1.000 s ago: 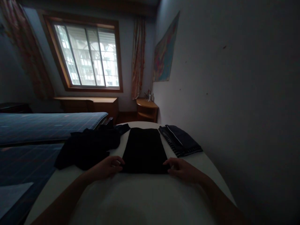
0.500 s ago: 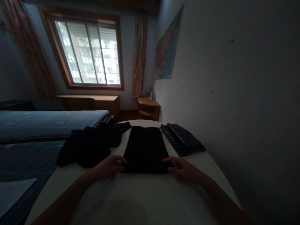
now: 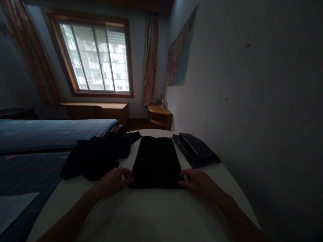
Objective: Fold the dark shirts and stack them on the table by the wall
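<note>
A black folded garment [image 3: 157, 163] lies flat on the round white table [image 3: 156, 215], its near edge facing me. My left hand [image 3: 117, 179] pinches the near left corner, thumb and index finger closed on the cloth. At the near right corner, my right hand [image 3: 196, 181] has its thumb and fingertips closed on the edge in the same way. Left of it, a crumpled dark garment [image 3: 98, 156] is spread loosely beside my left hand. A folded dark garment with white piping [image 3: 198, 149] sits on the right, beyond my right hand.
A bed with a blue checked mattress [image 3: 50, 134] stands to the left, close to the table. The white wall [image 3: 252, 134] runs along the right. At the back are a wooden desk [image 3: 108, 105] and a corner shelf [image 3: 158, 109].
The near edge of the black garment has come slightly toward me and looks flatter. My fingers have shifted outward a little, showing more of its corners.
</note>
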`<state>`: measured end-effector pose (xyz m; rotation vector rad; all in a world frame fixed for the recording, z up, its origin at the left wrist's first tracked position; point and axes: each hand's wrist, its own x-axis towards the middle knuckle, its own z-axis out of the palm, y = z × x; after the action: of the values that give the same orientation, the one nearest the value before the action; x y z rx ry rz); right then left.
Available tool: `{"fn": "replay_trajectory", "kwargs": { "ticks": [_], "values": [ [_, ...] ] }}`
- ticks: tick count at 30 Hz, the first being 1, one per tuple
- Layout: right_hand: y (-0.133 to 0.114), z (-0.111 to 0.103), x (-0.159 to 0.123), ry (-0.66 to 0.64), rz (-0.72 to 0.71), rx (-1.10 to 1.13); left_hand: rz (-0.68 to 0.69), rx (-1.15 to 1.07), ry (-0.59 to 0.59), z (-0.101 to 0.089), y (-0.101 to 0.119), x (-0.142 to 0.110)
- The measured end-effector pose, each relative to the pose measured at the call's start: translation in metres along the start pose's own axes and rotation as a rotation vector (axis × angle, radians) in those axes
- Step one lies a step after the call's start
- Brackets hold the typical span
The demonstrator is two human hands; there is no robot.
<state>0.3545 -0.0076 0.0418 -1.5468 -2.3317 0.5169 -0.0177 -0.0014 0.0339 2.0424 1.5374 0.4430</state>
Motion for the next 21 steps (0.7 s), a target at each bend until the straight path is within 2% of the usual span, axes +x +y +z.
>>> {"fn": "replay_trajectory", "kwargs": {
  "ticks": [2, 6, 11, 14, 21],
  "values": [
    [-0.009, 0.0, -0.002, 0.016, -0.103, -0.043, 0.132, 0.092, 0.046, -0.001, 0.003, -0.003],
    [-0.022, 0.01, 0.001, 0.041, -0.34, -0.094, 0.342, 0.164, -0.018, 0.005, 0.01, -0.004],
    [-0.022, 0.024, 0.01, 0.043, -0.412, -0.236, 0.495, 0.318, 0.029, 0.017, 0.011, 0.003],
    [-0.025, 0.031, 0.011, 0.095, -0.432, -0.281, 0.515, 0.352, 0.115, 0.022, 0.01, 0.006],
    [-0.046, 0.055, 0.017, 0.225, -0.387, -0.337, 0.392, 0.34, 0.249, 0.025, 0.012, 0.005]
  ]
}}
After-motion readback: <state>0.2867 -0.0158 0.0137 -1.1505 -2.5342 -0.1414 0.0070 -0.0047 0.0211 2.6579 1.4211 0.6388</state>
